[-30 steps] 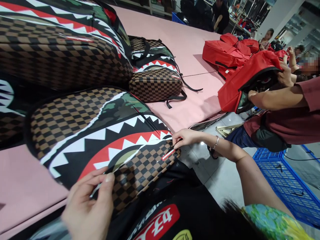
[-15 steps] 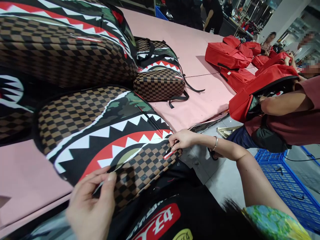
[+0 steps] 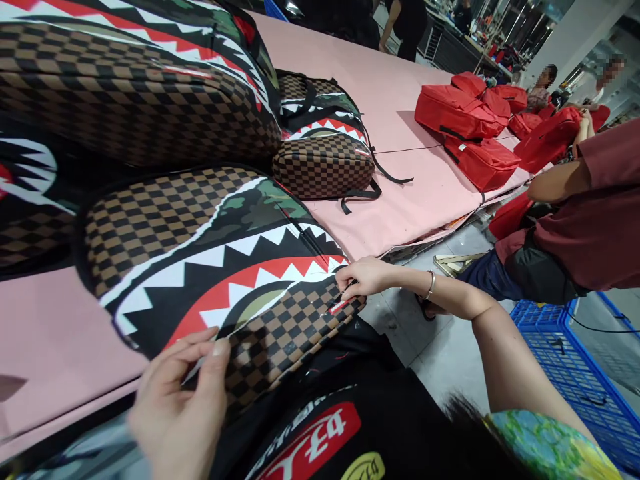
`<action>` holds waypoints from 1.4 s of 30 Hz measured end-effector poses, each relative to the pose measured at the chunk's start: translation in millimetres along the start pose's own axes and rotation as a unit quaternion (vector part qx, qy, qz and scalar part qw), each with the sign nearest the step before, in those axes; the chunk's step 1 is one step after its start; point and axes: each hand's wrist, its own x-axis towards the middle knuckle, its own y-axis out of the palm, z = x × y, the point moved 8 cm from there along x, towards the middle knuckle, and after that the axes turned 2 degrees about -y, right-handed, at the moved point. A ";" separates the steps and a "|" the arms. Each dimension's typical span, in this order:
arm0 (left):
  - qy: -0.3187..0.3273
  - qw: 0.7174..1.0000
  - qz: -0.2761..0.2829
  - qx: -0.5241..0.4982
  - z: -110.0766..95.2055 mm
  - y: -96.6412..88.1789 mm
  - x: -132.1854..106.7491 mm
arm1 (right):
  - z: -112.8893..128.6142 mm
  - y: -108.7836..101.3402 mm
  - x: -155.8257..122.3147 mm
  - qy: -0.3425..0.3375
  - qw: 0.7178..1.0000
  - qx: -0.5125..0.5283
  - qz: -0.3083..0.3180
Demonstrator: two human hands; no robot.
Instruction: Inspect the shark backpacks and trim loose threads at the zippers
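Observation:
In front of me lies a backpack [image 3: 280, 253] with a brown-and-black checker print, camouflage and a red-and-white shark mouth. My left hand [image 3: 183, 390] pinches its near edge between thumb and fingers, close to the white line over the checkered panel. At the right-hand end, my right hand [image 3: 366, 277] has its fingers closed on the bag's edge, just above a small red-and-white label [image 3: 339, 307]. Exactly what lies between those right fingertips is hidden. The bag's near side rests against a black printed apron [image 3: 320, 433].
More checkered backpacks [image 3: 140, 100] are piled at the left and behind, one smaller bag [image 3: 325, 160] with loose straps. Red bags [image 3: 463, 113] lie farther along the pink table [image 3: 390, 213]. A co-worker in a maroon shirt [image 3: 615, 220] is at the right, near blue crates [image 3: 565, 360].
The view has shifted slightly. At the right, the co-worker's open red bag has moved down, away from the table edge. Both my hands keep their hold on the backpack.

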 end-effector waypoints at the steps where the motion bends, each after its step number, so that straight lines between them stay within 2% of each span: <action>1: -0.014 1.000 -0.006 -0.011 1.4 -1.3 -0.1 | -1.0 0.8 0.3 -0.007 1.000 0.019 -0.006; 3: -0.042 0.998 -0.019 -0.038 3.7 -4.6 -0.5 | -3.9 1.9 -0.7 -0.025 0.996 0.084 -0.033; 5: -0.073 0.995 -0.027 -0.065 6.0 -8.0 -1.8 | -11.0 2.4 -3.4 -0.034 0.978 0.190 -0.079; 8: -0.123 0.988 -0.008 -0.097 8.8 -7.3 -6.9 | -31.7 8.9 -10.4 0.000 0.921 0.358 -0.152; 10: -0.106 0.988 0.036 -0.102 3.0 0.1 -10.5 | -44.5 16.9 -16.9 0.028 0.882 0.430 -0.191; 11: -0.071 0.991 0.068 -0.087 -3.8 6.4 -12.3 | -48.9 21.1 -20.4 0.037 0.864 0.457 -0.207; 13: 0.055 0.990 0.131 -0.021 -23.9 22.6 -19.1 | -52.9 31.3 -27.2 0.043 0.832 0.503 -0.229; 16: 0.254 0.944 0.181 0.103 -49.9 50.7 -39.8 | -52.9 49.4 -37.4 0.053 0.794 0.538 -0.278; 18: 0.315 0.918 0.183 0.155 -55.9 64.9 -50.8 | -53.4 61.0 -47.4 0.076 0.763 0.532 -0.359; 20: 0.334 0.904 0.185 0.191 -56.4 74.4 -56.9 | -52.0 76.4 -57.4 0.109 0.719 0.527 -0.440; 21: 0.339 0.900 0.186 0.201 -56.2 77.1 -58.9 | -49.1 86.2 -58.9 0.123 0.701 0.534 -0.457; 23: 0.342 0.898 0.184 0.209 -55.7 78.5 -60.4 | -39.8 104.8 -55.7 0.136 0.679 0.558 -0.456; 26: 0.339 0.899 0.175 0.216 -55.1 76.5 -58.5 | -25.5 119.9 -48.1 0.129 0.674 0.578 -0.442; 29: 0.338 0.898 0.179 0.219 -54.6 77.8 -56.1 | -21.3 126.8 -44.4 0.124 0.663 0.595 -0.437; 35: 0.341 0.897 0.169 0.224 -53.5 83.2 -54.8 | -25.3 134.6 -39.1 0.062 0.617 0.643 -0.451; 42: 0.343 0.896 0.174 0.220 -53.4 84.0 -54.8 | -26.2 141.6 -36.7 0.038 0.592 0.672 -0.442</action>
